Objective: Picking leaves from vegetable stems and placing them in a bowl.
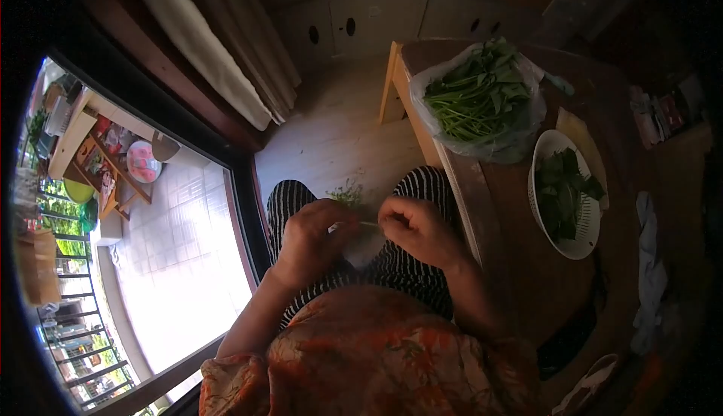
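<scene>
Above my lap, my left hand (316, 238) and my right hand (421, 229) face each other, fingertips pinched. A thin pale stem (370, 224) stretches between them, gripped at both ends; its ends are hidden in my fingers. To the right, a clear plastic bag (502, 150) lies open on the table, heaped with long-stemmed leafy greens (474, 100). Nearer to me stands a white plastic colander (590, 235) holding picked green leaves (562, 190). Beyond my hands, a small pile of green scraps (348, 193) lies low between my knees.
The wooden table (508, 280) runs along my right side, with a pale cloth (649, 275) at its far side. On my left, a dark door frame (243, 212) borders a bright tiled balcony (169, 258). Curtains (226, 60) hang ahead, left of some cabinets (378, 20).
</scene>
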A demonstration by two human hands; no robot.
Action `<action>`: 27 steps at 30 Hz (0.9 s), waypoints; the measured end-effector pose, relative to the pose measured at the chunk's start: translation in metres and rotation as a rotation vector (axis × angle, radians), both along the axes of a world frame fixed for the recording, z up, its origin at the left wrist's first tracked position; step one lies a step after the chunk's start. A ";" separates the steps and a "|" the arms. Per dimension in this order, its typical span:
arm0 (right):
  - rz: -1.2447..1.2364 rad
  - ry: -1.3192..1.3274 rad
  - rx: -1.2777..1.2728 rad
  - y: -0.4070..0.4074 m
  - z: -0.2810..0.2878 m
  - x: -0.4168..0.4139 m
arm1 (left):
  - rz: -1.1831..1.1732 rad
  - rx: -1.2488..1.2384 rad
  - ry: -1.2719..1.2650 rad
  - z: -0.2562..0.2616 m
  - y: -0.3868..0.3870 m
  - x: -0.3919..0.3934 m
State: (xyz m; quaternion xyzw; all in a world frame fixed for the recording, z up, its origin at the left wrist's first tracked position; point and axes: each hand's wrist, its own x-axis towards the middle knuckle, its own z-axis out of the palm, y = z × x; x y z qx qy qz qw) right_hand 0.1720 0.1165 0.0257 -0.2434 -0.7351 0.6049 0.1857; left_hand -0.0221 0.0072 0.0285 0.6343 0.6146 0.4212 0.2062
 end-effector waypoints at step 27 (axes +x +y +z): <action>-0.190 0.212 -0.270 -0.021 -0.009 -0.017 | 0.091 -0.215 -0.304 -0.014 -0.004 0.012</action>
